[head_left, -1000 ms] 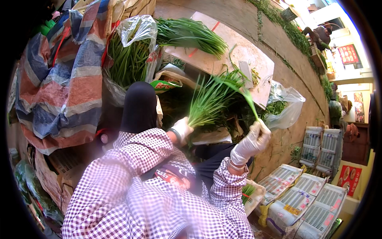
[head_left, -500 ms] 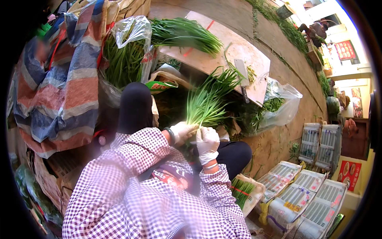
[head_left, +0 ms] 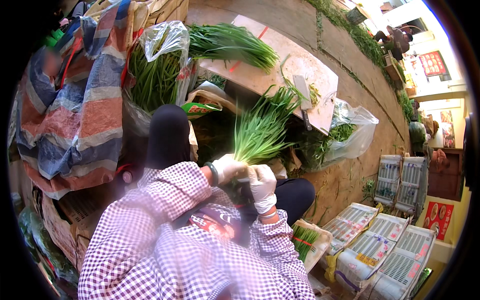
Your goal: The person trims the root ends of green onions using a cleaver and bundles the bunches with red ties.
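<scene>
My gloved left hand (head_left: 229, 168) is closed round the pale stem ends of a bunch of Chinese chives (head_left: 261, 129). The green leaves fan out away from me toward the board's near edge. Right beside it, my gloved right hand (head_left: 262, 186) has its fingers bent and pinched at the stem ends; what is between them is too small to name. On the pale board (head_left: 307, 59) beyond lies a cleaver (head_left: 301, 91) with a dark handle overhanging the near edge. A larger pile of chives (head_left: 234, 46) rests on the board's left part.
Left of my knee stand a plastic bag of chives (head_left: 156, 75) and a large striped woven sack (head_left: 82, 115). Another see-through bag (head_left: 355, 132) with greens sits right of the board. White crates (head_left: 367, 250) and a basket of tied chives (head_left: 305, 239) are at lower right. A person (head_left: 400, 41) sits far off.
My right hand has turned and shifted slightly, its fingers now closer against the stem ends beside my left hand. The bunch stays in my left hand, its leaves a little more spread.
</scene>
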`<action>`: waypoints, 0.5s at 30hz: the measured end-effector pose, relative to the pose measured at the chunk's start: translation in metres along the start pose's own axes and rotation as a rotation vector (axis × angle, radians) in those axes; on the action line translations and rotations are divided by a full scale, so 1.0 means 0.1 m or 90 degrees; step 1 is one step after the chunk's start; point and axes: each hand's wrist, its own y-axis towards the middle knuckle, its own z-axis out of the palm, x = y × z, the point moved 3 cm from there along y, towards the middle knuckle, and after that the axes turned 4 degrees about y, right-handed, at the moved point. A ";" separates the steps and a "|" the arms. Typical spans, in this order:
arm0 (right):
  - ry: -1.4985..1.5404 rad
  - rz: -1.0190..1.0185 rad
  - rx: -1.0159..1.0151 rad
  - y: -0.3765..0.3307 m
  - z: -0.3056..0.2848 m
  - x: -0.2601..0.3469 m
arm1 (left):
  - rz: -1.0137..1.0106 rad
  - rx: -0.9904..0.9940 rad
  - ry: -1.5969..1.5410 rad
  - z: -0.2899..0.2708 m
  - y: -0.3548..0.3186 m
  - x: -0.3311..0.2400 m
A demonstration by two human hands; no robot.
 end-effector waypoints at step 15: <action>1.000 0.576 0.274 -0.48 0.84 -0.11 | 0.092 -0.184 0.905 -0.07 -0.64 -0.53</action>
